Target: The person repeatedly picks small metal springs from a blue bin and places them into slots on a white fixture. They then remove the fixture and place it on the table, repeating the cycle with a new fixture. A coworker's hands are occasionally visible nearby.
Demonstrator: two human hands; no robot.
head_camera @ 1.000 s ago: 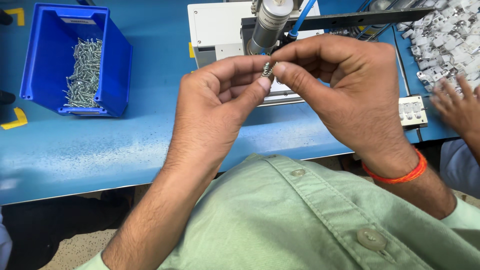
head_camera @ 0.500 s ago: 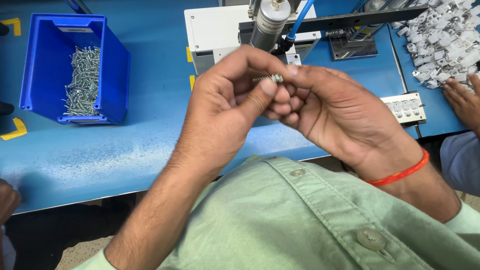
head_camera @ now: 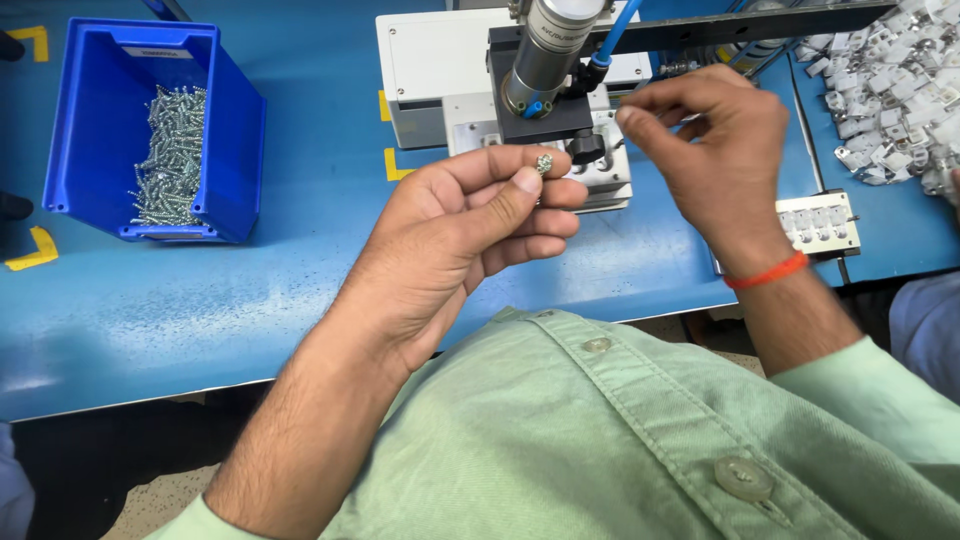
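Head view: left hand (head_camera: 455, 235) pinches a small metal screw (head_camera: 544, 163) between thumb and forefinger above the blue tabletop (head_camera: 300, 250). Right hand (head_camera: 715, 150), fingers loosely curled and holding nothing visible, hovers beside the pneumatic press (head_camera: 545, 75).

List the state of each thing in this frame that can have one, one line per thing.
left hand: pinching small metal parts at thumb and fingertip
right hand: raised by the press, fingertips pinched, contents not discernible
blue bin: open-topped, partly filled with screws
press cylinder: upright above the fixture
white terminal block: lying flat on the table
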